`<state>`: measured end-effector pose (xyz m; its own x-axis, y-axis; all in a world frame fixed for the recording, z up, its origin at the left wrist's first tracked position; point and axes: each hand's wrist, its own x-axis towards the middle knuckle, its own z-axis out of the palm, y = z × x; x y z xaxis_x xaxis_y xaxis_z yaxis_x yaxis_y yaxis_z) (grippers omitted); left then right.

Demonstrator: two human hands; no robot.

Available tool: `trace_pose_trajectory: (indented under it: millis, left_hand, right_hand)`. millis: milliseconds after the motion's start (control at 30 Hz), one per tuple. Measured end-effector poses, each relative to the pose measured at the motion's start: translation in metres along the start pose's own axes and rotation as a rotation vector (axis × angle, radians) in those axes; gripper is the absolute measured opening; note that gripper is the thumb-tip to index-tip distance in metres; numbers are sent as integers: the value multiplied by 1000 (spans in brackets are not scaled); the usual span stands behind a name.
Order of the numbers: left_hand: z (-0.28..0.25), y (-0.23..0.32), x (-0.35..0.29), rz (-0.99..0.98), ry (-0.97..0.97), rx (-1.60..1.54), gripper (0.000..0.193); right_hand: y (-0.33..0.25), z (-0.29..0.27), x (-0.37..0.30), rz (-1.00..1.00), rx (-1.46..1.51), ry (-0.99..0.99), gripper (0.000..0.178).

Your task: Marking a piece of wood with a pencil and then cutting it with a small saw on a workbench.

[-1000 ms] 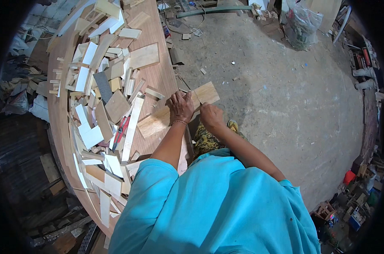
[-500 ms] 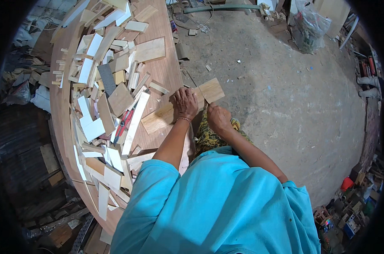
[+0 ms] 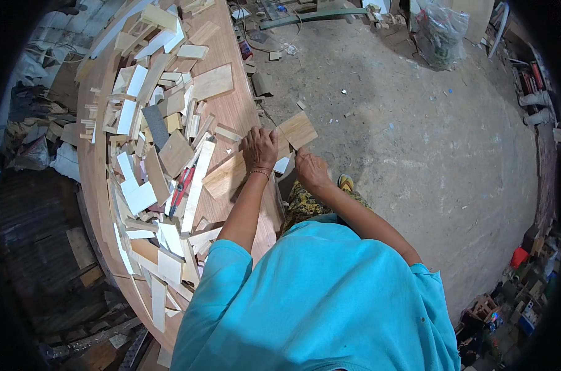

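Observation:
A light wooden board (image 3: 226, 175) lies slantwise across the bench's right edge, one end jutting out over the floor. My left hand (image 3: 260, 148) presses on it, fingers curled down over the wood. Just right of the board's lower edge, my right hand (image 3: 312, 170) is closed in a fist around the grip of a thin saw, the grip itself hidden by the fingers. The narrow dark saw blade (image 3: 267, 114) crosses the overhanging part and sticks out past the far edge. Under the board, by my right hand, shows a small white piece (image 3: 282, 164).
Wood offcuts, some white-faced, heap over the workbench (image 3: 246, 99) at left. Among them lie red-handled pliers (image 3: 181, 188) and a long pale strip (image 3: 198, 185). A clear plastic bag (image 3: 442, 37) stands on the concrete floor (image 3: 416, 167); clutter lines the right wall.
My right hand has moved slightly forward and more of the saw blade shows beyond the board. My left hand stays on the board. The whole view has shifted a little.

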<state>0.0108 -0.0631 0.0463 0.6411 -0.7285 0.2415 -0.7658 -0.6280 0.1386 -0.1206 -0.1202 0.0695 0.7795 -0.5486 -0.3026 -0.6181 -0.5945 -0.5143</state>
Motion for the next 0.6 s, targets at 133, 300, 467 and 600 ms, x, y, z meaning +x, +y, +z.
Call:
trace_pose_trajectory:
  millis: [133, 300, 467, 600]
  left_hand:
    - [-20, 3, 16, -43, -194, -137, 34]
    - [-30, -7, 28, 42, -327, -320, 31]
    - [-40, -6, 22, 110, -231, -309, 23]
    - [-26, -11, 13, 104, -124, -214, 26]
  right_hand:
    - [-8, -2, 5, 59, 8, -19, 13]
    - [-1, 3, 14, -38, 18, 162, 20]
    - [-5, 3, 20, -56, 82, 154, 15]
    - [-8, 4, 26, -25, 69, 60, 12]
